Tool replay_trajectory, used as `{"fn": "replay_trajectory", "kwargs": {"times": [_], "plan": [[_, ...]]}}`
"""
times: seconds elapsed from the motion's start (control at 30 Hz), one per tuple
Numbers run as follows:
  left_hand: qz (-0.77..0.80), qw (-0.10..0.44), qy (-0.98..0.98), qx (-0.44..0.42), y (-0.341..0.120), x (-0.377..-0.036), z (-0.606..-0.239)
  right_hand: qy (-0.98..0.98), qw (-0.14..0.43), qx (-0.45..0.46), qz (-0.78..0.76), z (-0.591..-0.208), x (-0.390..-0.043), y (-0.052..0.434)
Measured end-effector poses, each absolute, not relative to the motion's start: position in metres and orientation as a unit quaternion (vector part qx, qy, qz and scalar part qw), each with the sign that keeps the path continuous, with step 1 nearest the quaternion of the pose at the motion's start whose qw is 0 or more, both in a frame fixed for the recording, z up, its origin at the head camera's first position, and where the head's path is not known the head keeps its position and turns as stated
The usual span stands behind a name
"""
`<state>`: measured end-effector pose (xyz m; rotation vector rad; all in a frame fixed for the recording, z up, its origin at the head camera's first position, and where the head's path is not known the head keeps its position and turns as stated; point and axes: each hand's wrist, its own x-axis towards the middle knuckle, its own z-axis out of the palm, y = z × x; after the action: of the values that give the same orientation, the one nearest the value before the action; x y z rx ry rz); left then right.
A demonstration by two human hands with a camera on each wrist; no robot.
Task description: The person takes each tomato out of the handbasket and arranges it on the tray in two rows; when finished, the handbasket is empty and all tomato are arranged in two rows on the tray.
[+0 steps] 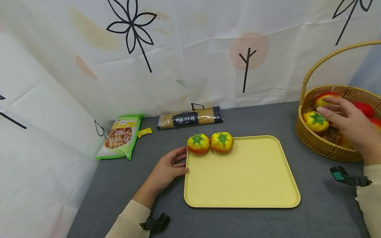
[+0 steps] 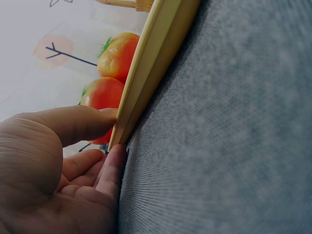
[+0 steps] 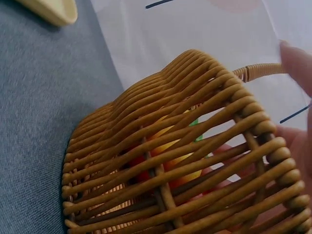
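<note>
Grey surface (image 1: 254,226), white patterned curtain behind. Yellow tray (image 1: 243,178) at frame centre, mostly bare, with open grey margin on all sides. Two tomatoes (image 1: 198,144) side by side at its upper-left corner. My left hand (image 1: 167,170) rests relaxed against the tray's left edge, thumb on the rim. My right hand (image 1: 350,122), fingers extended, touches fruit in the wicker basket (image 1: 318,143) at right; several fruits inside, count unclear. Two packets lie upper left.

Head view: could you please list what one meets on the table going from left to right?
Snack bag → left hand → pasta packet → tray → basket
</note>
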<state>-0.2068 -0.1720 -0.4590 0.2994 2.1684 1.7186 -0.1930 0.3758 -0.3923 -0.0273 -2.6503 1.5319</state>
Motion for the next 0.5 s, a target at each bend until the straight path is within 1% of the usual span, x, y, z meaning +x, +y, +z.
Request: {"fn": "replay_trajectory", "kwargs": {"times": [0.17,0.3,0.5], "plan": [[0.606,0.177,0.767,0.115,-0.1738,-0.2073,-0.4594,-0.89,-0.013,-0.018,0.456,-0.3874,-0.1964,0.3728],[0.604,0.177,0.768,0.118,-0.175,-0.2079,-0.4603,-0.897,-0.027,-0.005,0.44,-0.3871,-0.197,0.3721],[0.604,0.179,0.768,0.119,-0.1749,-0.2082,-0.4609,-0.909,-0.031,0.005,0.415,-0.3883,-0.1992,0.3718]]}}
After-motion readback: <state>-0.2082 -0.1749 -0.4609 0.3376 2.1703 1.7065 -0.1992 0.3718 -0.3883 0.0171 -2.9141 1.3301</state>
